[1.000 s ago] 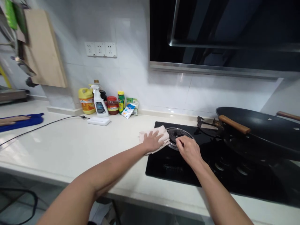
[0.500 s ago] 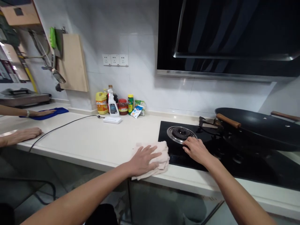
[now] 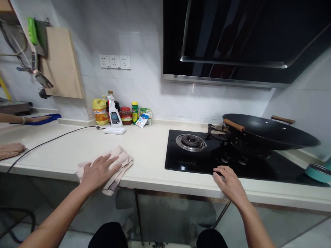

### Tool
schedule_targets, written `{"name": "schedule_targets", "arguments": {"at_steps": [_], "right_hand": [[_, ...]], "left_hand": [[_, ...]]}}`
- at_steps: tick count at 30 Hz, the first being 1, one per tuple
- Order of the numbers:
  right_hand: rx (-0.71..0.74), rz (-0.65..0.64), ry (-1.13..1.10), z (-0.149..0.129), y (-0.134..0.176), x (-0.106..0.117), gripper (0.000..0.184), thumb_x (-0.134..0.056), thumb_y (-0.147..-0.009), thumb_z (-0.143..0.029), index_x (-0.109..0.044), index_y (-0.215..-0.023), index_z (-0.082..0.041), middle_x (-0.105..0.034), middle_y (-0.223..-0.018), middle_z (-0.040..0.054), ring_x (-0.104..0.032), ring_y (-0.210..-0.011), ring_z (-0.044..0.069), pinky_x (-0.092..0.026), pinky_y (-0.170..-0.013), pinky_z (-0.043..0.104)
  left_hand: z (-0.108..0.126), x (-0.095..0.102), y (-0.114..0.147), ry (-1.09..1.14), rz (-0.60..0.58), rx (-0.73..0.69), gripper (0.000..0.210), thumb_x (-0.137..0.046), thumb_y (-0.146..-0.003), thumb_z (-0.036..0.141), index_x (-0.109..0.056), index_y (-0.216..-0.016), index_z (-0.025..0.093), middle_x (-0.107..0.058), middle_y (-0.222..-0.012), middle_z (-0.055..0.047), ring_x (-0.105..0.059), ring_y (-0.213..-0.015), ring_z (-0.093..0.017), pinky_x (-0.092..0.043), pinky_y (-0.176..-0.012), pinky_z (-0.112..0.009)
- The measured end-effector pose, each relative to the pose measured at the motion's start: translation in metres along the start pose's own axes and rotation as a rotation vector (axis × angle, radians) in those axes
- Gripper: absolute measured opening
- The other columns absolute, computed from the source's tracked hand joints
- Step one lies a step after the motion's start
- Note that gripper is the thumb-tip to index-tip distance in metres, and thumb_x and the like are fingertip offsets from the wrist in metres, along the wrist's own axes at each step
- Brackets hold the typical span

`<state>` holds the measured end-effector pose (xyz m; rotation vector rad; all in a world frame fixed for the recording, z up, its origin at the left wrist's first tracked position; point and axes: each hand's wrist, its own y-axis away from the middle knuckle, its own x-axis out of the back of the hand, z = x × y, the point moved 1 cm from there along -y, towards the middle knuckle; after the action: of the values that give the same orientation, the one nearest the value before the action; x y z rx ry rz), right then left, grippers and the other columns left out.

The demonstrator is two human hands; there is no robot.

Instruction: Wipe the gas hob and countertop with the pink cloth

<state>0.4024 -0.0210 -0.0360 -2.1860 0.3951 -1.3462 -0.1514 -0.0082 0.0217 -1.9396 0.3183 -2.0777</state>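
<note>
My left hand lies flat with fingers spread on a pale pink cloth. The cloth is crumpled on the white counter, one corner hanging over the front edge. My right hand is at the front edge of the black gas hob, fingers loosely bent, thumb apart, with nothing in it. Beyond it are the hob's knobs and the left burner.
A large wok sits on the right burner under the range hood. Bottles and jars, among them a spray bottle, stand by the wall. A black cable crosses the counter. At left, another person's hand rests on a blue cloth.
My left hand has slid the pink cloth left, away from the hob. My right hand has drawn back from the left burner to the hob's front edge. The view has shifted right.
</note>
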Motion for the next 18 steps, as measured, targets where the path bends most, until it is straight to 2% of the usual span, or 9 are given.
{"name": "schedule_targets", "arguments": {"at_steps": [3,6,12,18], "right_hand": [[0.0,0.042,0.01,-0.005,-0.002,-0.001,0.031,-0.049,-0.096,-0.043,-0.069,-0.105,-0.022,-0.062,-0.114,0.01,-0.058,-0.108,0.025,-0.046,-0.096,0.044],[0.002,0.061,-0.002,-0.008,-0.003,0.0,0.03,-0.047,-0.097,-0.041,-0.069,-0.104,-0.022,-0.062,-0.113,0.0099,-0.057,-0.108,0.025,-0.046,-0.096,0.044],[-0.006,0.069,-0.007,-0.011,-0.003,0.002,0.03,-0.045,-0.098,-0.036,-0.069,-0.104,-0.02,-0.061,-0.111,0.0098,-0.057,-0.107,0.023,-0.046,-0.097,0.043],[-0.035,0.044,-0.013,-0.013,-0.003,0.004,0.028,-0.047,-0.097,-0.038,-0.069,-0.106,-0.022,-0.061,-0.113,0.0088,-0.057,-0.11,0.023,-0.046,-0.098,0.041]], "left_hand": [[0.01,-0.003,0.005,-0.086,0.028,0.047,0.052,-0.04,-0.092,0.051,-0.063,-0.135,0.032,-0.051,-0.152,-0.01,-0.043,-0.139,-0.038,-0.033,-0.108,-0.061],[0.029,-0.01,0.011,-0.095,0.087,0.03,0.05,-0.041,-0.092,0.049,-0.065,-0.132,0.031,-0.054,-0.149,-0.009,-0.045,-0.138,-0.037,-0.034,-0.108,-0.059],[0.068,-0.02,0.025,-0.07,0.203,-0.074,0.049,-0.038,-0.094,0.044,-0.067,-0.13,0.028,-0.058,-0.144,-0.011,-0.047,-0.135,-0.038,-0.033,-0.107,-0.058],[0.098,-0.027,0.037,-0.028,0.344,-0.227,0.04,-0.044,-0.096,0.044,-0.071,-0.121,0.029,-0.068,-0.131,-0.008,-0.057,-0.124,-0.035,-0.036,-0.1,-0.052]]}}
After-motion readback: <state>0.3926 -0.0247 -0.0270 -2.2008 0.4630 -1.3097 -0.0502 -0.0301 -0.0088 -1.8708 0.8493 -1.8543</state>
